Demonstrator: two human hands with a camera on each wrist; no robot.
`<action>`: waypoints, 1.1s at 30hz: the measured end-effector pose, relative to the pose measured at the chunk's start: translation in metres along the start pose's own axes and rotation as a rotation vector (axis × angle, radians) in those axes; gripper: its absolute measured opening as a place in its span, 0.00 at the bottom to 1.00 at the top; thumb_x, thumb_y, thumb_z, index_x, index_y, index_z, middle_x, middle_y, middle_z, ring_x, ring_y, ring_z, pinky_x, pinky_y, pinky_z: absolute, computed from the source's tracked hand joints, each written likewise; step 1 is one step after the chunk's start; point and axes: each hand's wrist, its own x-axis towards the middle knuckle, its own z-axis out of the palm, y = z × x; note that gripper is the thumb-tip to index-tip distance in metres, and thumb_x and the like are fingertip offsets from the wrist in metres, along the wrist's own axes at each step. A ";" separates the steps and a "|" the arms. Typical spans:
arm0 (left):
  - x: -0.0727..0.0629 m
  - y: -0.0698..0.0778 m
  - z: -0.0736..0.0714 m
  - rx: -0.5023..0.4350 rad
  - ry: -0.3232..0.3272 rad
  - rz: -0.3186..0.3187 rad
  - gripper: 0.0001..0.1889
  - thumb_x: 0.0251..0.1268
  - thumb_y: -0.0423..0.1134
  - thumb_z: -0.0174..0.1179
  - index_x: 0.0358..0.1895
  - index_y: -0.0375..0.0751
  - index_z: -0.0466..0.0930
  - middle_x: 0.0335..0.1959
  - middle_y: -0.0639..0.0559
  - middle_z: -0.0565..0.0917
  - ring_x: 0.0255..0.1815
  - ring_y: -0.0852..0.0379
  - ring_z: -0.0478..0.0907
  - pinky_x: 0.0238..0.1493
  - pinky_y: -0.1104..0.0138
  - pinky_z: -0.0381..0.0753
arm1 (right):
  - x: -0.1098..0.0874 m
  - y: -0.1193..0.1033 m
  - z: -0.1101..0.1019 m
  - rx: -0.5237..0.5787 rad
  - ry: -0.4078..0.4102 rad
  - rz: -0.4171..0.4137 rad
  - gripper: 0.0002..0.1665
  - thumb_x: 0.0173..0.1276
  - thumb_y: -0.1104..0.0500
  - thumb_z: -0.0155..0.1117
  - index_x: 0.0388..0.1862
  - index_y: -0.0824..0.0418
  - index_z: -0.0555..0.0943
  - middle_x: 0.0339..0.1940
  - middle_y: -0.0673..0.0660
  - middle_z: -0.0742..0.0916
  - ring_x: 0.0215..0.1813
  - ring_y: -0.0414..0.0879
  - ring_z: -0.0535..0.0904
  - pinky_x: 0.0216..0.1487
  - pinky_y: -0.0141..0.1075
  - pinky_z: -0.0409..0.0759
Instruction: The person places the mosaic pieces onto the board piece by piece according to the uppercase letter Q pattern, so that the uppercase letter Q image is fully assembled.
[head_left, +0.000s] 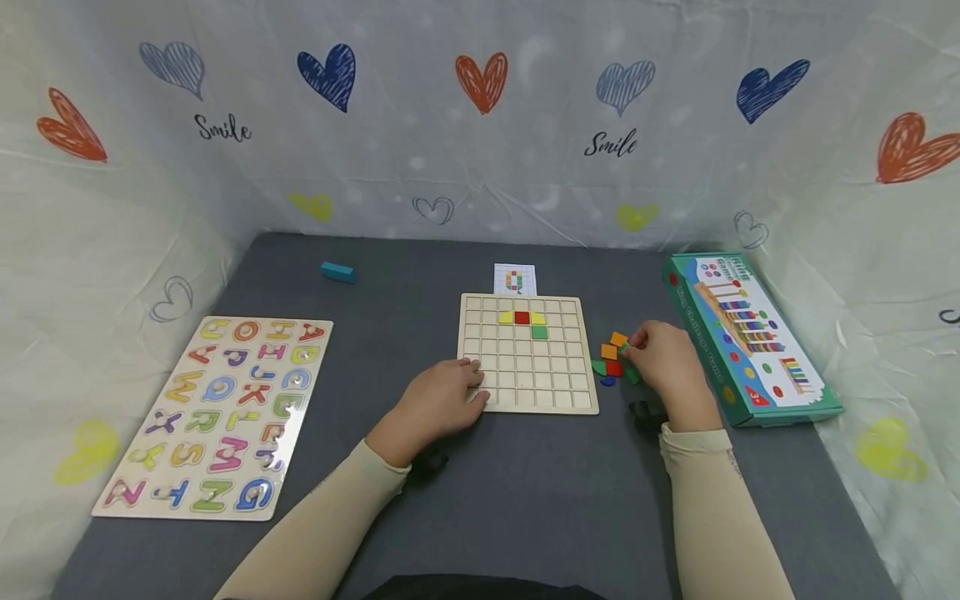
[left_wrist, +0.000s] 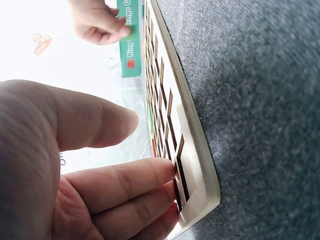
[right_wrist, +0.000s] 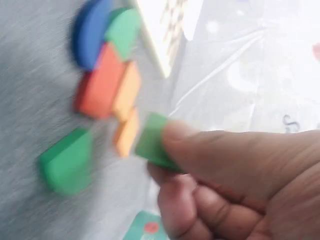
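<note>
My right hand (head_left: 663,362) pinches a green square tile (right_wrist: 154,141) between thumb and fingers, just above a small pile of loose tiles. In that pile lie a red tile (head_left: 613,368), orange tiles (head_left: 609,352), a blue rounded tile (head_left: 608,382) and green rounded tiles (right_wrist: 67,162). My left hand (head_left: 442,400) rests its fingertips on the left edge of the wooden grid board (head_left: 540,398), thumb apart from the fingers. Near the board's top sit a red square (head_left: 522,317) with a yellow piece on each side, and a green square (head_left: 539,332) below the right one.
A pattern card (head_left: 515,279) touches the board's far edge. The alphabet puzzle board (head_left: 281,450) lies at the left, with a blue block (head_left: 338,272) farther back. On the right is a green game box (head_left: 780,333). A white curtain with hearts (head_left: 480,150) surrounds the table.
</note>
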 end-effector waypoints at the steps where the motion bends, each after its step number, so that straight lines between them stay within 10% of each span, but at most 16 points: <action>1: 0.000 0.000 0.000 0.000 -0.001 -0.001 0.22 0.81 0.47 0.62 0.68 0.41 0.87 0.75 0.44 0.82 0.79 0.45 0.77 0.80 0.49 0.77 | 0.000 -0.004 -0.001 0.014 0.016 -0.024 0.10 0.77 0.58 0.72 0.42 0.65 0.84 0.39 0.64 0.87 0.37 0.56 0.81 0.35 0.44 0.81; 13: 0.001 -0.002 0.000 -0.013 -0.010 -0.002 0.23 0.81 0.48 0.62 0.69 0.41 0.87 0.76 0.44 0.81 0.80 0.46 0.76 0.80 0.49 0.76 | 0.026 -0.064 0.040 0.123 -0.121 -0.284 0.07 0.82 0.63 0.66 0.52 0.63 0.87 0.47 0.61 0.90 0.49 0.55 0.86 0.54 0.51 0.86; 33: 0.001 -0.001 -0.001 -0.008 -0.023 -0.012 0.23 0.81 0.48 0.61 0.70 0.41 0.86 0.76 0.45 0.81 0.81 0.46 0.75 0.81 0.49 0.75 | 0.033 -0.075 0.059 0.091 -0.175 -0.297 0.04 0.80 0.61 0.68 0.48 0.60 0.88 0.43 0.59 0.88 0.43 0.53 0.81 0.48 0.46 0.81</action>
